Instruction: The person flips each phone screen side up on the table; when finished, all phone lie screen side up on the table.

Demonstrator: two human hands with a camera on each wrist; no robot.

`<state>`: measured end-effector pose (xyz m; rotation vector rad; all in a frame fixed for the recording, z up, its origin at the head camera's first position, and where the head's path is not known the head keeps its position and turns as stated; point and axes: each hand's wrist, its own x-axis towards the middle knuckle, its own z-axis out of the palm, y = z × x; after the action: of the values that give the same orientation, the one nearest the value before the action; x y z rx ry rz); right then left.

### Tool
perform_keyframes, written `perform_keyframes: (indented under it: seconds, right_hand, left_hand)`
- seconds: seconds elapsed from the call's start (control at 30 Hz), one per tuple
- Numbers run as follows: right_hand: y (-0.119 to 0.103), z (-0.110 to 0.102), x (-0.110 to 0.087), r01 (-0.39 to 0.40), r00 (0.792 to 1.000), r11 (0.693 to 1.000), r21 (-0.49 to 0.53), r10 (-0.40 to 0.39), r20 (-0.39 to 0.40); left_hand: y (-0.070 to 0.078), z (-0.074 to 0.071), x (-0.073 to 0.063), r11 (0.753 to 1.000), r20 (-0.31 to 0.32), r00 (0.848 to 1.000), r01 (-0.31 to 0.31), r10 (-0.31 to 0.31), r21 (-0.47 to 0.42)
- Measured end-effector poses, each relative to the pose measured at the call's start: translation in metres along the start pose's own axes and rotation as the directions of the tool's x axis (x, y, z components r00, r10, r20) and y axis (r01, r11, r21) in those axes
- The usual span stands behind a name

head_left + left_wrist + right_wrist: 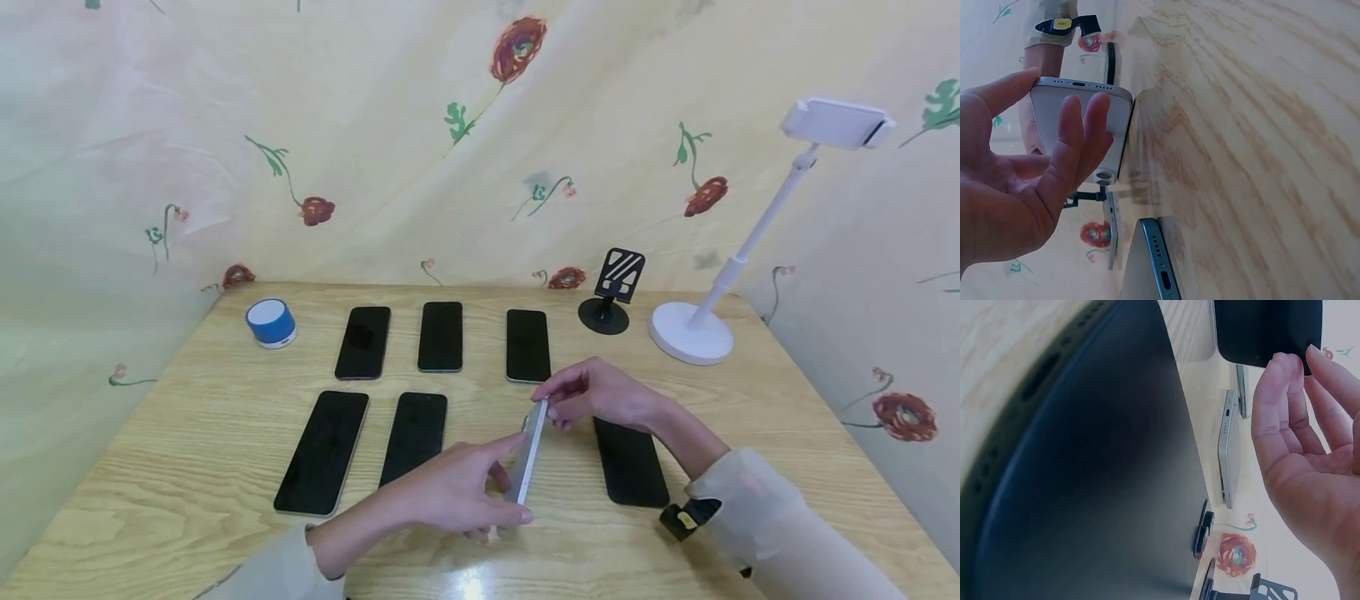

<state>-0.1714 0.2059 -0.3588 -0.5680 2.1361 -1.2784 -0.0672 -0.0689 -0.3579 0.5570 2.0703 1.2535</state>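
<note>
A smartphone with a silver frame and pale back [531, 454] is tilted on its long edge, close over the wooden table. My left hand [450, 492] grips its near end, thumb at the charging-port edge and fingers across the back [1121, 112]. At the far end, my right hand [600, 393] pinches a corner; the right wrist view shows its fingertips at the edge of the black screen [1266, 331]. Another dark phone [633, 467] lies under the right forearm. Left of the held phone, a phone [412, 433] is partly hidden by my left hand.
More phones lie face up: one at front left [322, 454] and a back row [363, 343]. A blue and white cylinder [272, 323] stands at back left. A black phone stand [606, 312] and a tall white stand [692, 333] are at back right, before a flowered cloth.
</note>
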Motion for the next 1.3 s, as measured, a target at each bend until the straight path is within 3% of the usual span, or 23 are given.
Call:
perform_keyframes:
  seconds: [0.47, 0.8, 1.07, 1.3]
  right_hand:
    - [0.01, 0.012, 0.012, -0.007, 1.0, 0.998, 0.056, 0.006, 0.021]
    - [0.017, 0.022, 0.019, -0.02, 0.999, 1.0, 0.011, 0.019, 0.04]
    - [0.016, 0.026, 0.022, -0.078, 0.997, 0.997, -0.017, 0.078, 0.011]
    - [0.015, 0.027, 0.024, -0.092, 0.996, 0.995, -0.033, 0.092, -0.001]
  left_hand:
    - [0.002, -0.007, -0.008, 0.996, -0.033, 0.999, -0.002, 0.005, 0.085]
    - [0.0, -0.01, -0.014, 0.993, -0.071, 0.997, -0.012, 0.021, 0.12]
    - [-0.007, -0.012, -0.019, 0.993, -0.099, 0.995, -0.012, 0.024, 0.122]
    - [-0.014, -0.011, -0.019, 0.997, -0.103, 0.994, 0.028, -0.02, 0.075]
